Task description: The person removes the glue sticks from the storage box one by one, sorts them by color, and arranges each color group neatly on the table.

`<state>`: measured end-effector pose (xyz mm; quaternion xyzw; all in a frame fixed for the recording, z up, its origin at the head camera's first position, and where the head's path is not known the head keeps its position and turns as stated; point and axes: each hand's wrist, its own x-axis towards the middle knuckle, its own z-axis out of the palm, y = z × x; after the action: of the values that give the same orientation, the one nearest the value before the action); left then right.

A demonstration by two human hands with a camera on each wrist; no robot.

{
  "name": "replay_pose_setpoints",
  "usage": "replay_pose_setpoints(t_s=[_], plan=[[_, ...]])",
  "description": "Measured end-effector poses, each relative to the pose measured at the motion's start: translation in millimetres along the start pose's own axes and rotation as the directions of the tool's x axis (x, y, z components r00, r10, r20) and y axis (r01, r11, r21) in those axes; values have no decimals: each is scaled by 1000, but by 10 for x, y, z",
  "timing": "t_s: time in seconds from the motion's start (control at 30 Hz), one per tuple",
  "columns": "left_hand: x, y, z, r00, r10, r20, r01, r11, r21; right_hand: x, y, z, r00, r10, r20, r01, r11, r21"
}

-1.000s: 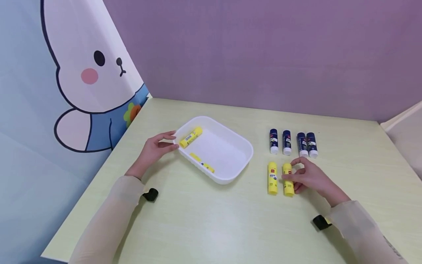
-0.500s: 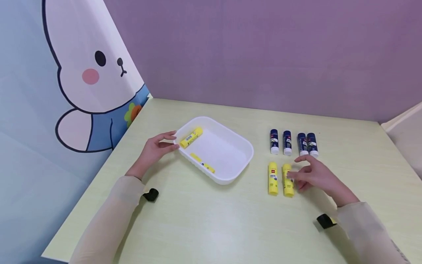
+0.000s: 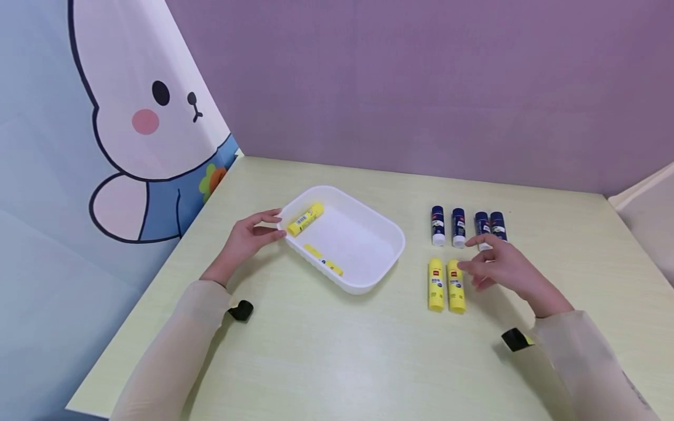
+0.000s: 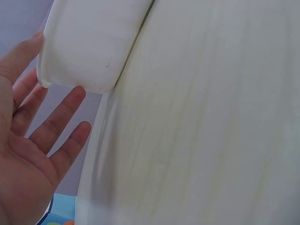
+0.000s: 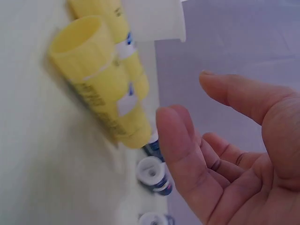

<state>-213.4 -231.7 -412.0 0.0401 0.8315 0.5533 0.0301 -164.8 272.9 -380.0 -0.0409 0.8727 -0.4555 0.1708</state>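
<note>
My left hand (image 3: 246, 241) touches the left rim of a white plastic tray (image 3: 387, 234), fingers fairly straight. In the left wrist view, its fingertips (image 4: 77, 93) meet the tray's outer end (image 4: 93, 56). One yellow glue stick (image 3: 305, 220) lies inside the tray at its left end; another yellow one (image 3: 333, 267) is partly hidden by the near wall. Two more yellow glue sticks lie side by side on the table, a left one (image 3: 435, 285) and a right one (image 3: 456, 286). Just above the right one hovers my right hand (image 3: 500, 266), holding nothing, thumb and fingers apart.
Several dark blue glue sticks (image 3: 437, 225) with white ends lie in a row behind the yellow ones, the rightmost (image 3: 498, 225) partly covered by the right hand. A purple backdrop (image 3: 395, 88) rises behind the pale table (image 3: 337, 351). A rabbit-print cloth (image 3: 126, 146) hangs at left.
My right hand has let go of the right-hand yellow glue stick and lifted off it, now further back. That stick has shifted slightly left. The left hand and tray stay put.
</note>
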Motion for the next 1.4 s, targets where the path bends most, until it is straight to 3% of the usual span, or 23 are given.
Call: replay_pose_setpoints(t_s=[0.37,0.67,1.4], plan=[[-15,19,-3,1000,0,1,0,1000,2,100,-260,30,997,-77,8,77,997,-14],[-22,36,-6,1000,-5,-4,5,1000,6,163,-463,81,996,-87,15,87,996,-15],[-25,45,-9,1000,-6,-3,6,1000,4,468,-848,379,980,-165,115,166,986,2]])
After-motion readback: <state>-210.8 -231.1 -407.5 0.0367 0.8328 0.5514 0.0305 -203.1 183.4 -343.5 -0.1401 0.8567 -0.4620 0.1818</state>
